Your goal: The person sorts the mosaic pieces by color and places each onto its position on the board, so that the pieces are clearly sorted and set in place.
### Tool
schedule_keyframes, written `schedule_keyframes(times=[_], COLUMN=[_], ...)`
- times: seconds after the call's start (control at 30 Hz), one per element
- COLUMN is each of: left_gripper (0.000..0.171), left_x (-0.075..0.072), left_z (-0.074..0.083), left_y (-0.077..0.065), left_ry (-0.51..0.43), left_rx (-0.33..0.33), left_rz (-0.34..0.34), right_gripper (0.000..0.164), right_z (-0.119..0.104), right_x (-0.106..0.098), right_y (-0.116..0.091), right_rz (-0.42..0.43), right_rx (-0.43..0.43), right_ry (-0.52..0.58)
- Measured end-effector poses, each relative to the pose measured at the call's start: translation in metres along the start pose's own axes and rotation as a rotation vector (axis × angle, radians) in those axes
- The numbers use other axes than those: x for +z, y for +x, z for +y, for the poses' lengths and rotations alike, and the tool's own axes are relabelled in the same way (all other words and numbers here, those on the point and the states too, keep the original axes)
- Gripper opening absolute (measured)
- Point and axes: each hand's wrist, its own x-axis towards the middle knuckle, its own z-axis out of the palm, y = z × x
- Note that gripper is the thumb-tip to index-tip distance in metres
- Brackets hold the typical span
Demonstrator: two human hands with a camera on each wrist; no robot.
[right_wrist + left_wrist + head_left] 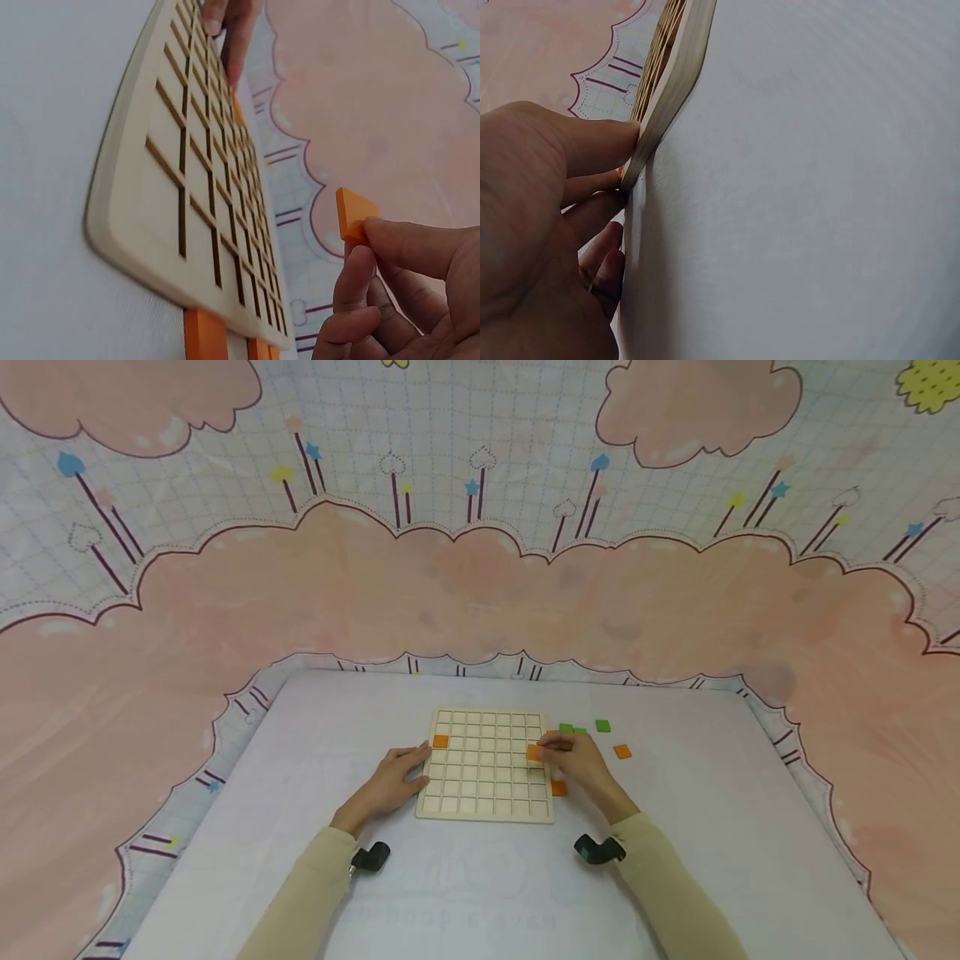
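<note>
Wooden grid board [480, 781] is laid flat on the white desk [337, 718], its left edge touched by the spread thumb and fingers of the left hand [392, 778]. A square orange tile [358, 214] is pinched between thumb and fingers of the right hand [581, 764], held up above the board's right side. A seated orange tile [441, 742] is set in the board's leftmost column, toward its far edge. Loose orange tiles [622, 752] and green tiles [603, 726] are scattered right of the board, some lying just beside it.
</note>
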Motion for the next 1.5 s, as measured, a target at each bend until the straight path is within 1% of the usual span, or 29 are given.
schedule_keyframes(times=[0.1, 0.37, 0.5, 0.8, 0.97, 1.03, 1.1, 1.3, 1.5], left_gripper=[0.058, 0.058, 0.058, 0.058, 0.058, 0.058, 0.058, 0.058, 0.057], left_x=[0.0, 0.0, 0.0, -0.001, -0.001, -0.001, 0.0, -0.001, -0.002], left_z=[0.0, 0.001, 0.003, 0.004, 0.004, 0.003, 0.003, 0.002, 0.003], left_y=[0.0, 0.0, 0.0, -0.001, -0.001, -0.001, -0.001, -0.002, -0.003], left_ry=[-0.013, -0.024, -0.028, -0.02, -0.029, -0.026, -0.026, -0.023, -0.022], left_rx=[-0.007, -0.01, -0.022, -0.017, -0.023, -0.019, -0.014, 0.009, 0.019], left_rz=[0.001, 0.005, 0.001, 0.005, -0.001, 0.001, 0.002, 0.004, 0.005], right_gripper=[0.015, 0.016, 0.015, 0.014, 0.018, 0.018, 0.015, 0.014, 0.012], right_z=[-0.005, -0.015, -0.018, -0.026, -0.032, -0.035, -0.035, -0.04, -0.043], right_x=[0.006, 0.021, 0.027, 0.044, 0.052, 0.056, 0.06, 0.073, 0.085], right_y=[0.002, 0.008, 0.01, 0.015, 0.02, 0.021, 0.023, 0.028, 0.034], right_rz=[0.004, -0.035, -0.026, -0.013, -0.034, -0.04, -0.042, -0.062, -0.056], right_rx=[-0.004, 0.013, 0.007, -0.031, -0.038, -0.034, -0.046, -0.084, -0.078], right_ry=[0.012, 0.136, 0.118, 0.062, 0.116, 0.154, 0.165, 0.17, 0.141])
